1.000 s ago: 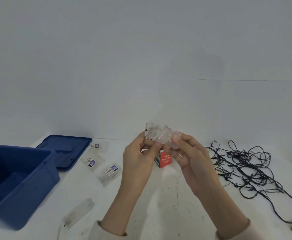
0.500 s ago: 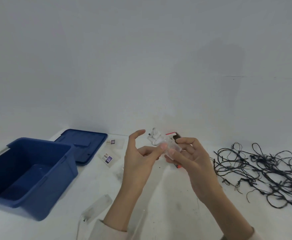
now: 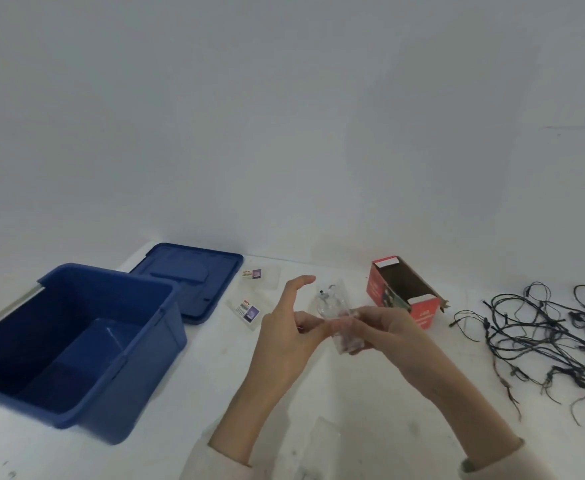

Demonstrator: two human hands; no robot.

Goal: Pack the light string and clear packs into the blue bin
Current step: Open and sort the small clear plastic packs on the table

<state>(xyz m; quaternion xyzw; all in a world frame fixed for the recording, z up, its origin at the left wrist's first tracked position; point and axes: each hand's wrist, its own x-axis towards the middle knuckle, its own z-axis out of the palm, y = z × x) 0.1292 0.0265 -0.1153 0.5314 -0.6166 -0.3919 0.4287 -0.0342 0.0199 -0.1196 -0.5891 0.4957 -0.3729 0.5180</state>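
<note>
Both hands hold one clear pack (image 3: 336, 311) with a coiled wire inside, above the middle of the white table. My left hand (image 3: 286, 336) pinches its near end with the index finger raised. My right hand (image 3: 393, 336) grips the pack from the right. The open blue bin (image 3: 145, 355) stands at the left, nothing visible inside it. Two more clear packs with labels lie beyond my hands: one (image 3: 247, 310) beside the lid, another (image 3: 260, 276) farther back. The dark light string (image 3: 540, 336) lies tangled at the right.
The bin's blue lid (image 3: 189, 277) lies flat behind the bin. An open red cardboard box (image 3: 405, 292) lies on its side between my hands and the string. A clear empty sleeve (image 3: 322, 431) lies near the front edge, between my forearms.
My view has swung left and down, so the bin sits nearer the centre. Both hands have lowered the pack toward the table, and the red box stands uncovered.
</note>
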